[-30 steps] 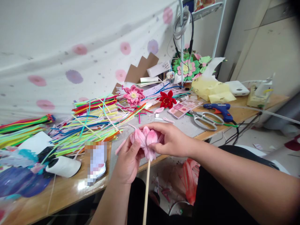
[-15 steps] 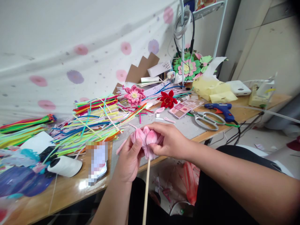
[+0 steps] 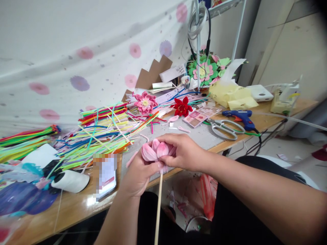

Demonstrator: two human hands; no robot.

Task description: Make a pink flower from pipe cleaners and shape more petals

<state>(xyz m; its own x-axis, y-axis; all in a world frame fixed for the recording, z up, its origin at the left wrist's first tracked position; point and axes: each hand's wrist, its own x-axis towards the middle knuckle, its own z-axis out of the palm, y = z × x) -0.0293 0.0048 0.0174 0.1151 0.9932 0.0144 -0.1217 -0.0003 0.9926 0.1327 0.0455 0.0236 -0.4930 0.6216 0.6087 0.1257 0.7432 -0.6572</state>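
The pale pink flower (image 3: 156, 150) has fuzzy, rounded, overlapping petals with deeper pink tips, and its slim, straight wooden stick (image 3: 158, 207) slants down below it. It sits over the near edge of the wood-grained table (image 3: 76, 211), beside the flat grey mat (image 3: 204, 136); behind hangs a creased white cloth (image 3: 102, 68) with pink and purple blooms. The left hand (image 3: 143, 172) cups the flower from below, thumb across its base; the right hand (image 3: 184, 153) pinches its other side, palm down.
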